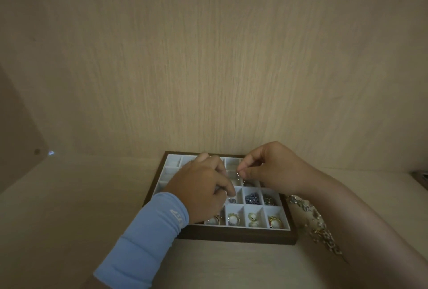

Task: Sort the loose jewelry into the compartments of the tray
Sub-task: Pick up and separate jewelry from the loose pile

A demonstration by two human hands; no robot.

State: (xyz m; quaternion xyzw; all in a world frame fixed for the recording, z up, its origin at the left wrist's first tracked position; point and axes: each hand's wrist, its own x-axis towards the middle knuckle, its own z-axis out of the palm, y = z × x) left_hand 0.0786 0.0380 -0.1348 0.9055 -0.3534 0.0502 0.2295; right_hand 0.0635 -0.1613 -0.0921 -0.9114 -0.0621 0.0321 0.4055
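A dark wooden tray (pixel 236 237) with white compartments sits on the shelf against the back wall. Several near compartments hold earrings and rings, among them a blue beaded piece (pixel 252 198) and pearl-and-gold pieces (pixel 233 219). My right hand (pixel 271 168) hovers over the tray's far right and pinches a thin silver hook earring (pixel 240 176) between thumb and fingertip. My left hand (pixel 201 186), in a light blue sleeve, reaches over the tray's middle with curled fingers, fingertips down at a small dark piece (pixel 231 200) in a compartment; the hand hides several compartments.
A pile of loose gold and flowered jewelry (pixel 317 221) lies on the shelf right of the tray, partly under my right forearm. The wooden back wall (pixel 208 68) stands just behind the tray. Bare shelf surface (pixel 81 196) lies to the left.
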